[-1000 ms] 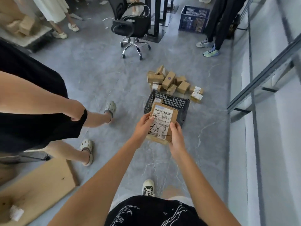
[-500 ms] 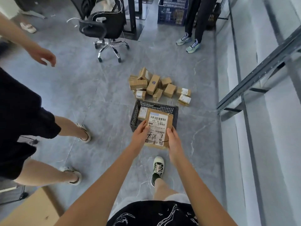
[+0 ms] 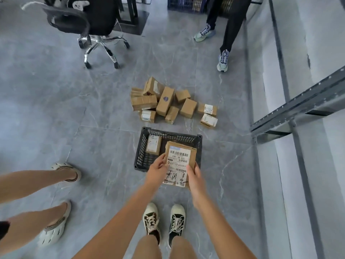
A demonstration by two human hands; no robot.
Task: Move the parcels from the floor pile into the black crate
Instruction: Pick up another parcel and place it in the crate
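Above the near right part of the black crate [image 3: 141,146], a flat cardboard parcel [image 3: 180,161] with a large printed label is held between both hands, its near end projecting past the crate's near wall. The left hand [image 3: 158,171] is curled round the parcel's left edge and the right hand [image 3: 194,176] round its right edge, so the fingers [image 3: 162,163] of each are closed on the cardboard, thumbs lying on the labelled face. One smaller labelled parcel [image 3: 153,144] is already lying inside the crate at the far left. The floor pile [image 3: 168,103] of brown boxes is seen just beyond the crate's far wall, with two labelled boxes lying slightly apart at its right. The held parcel is judged light and fairly stiff, since it is kept level by edge grips alone with no support seen underneath; its rims look slightly crushed, so a moderate squeeze is advised. The glossy label and tape may be slick, so hold is better taken on the bare cardboard edges. The small boxes of the pile are judged rigid enough to be taken one-handed across their narrow sides.
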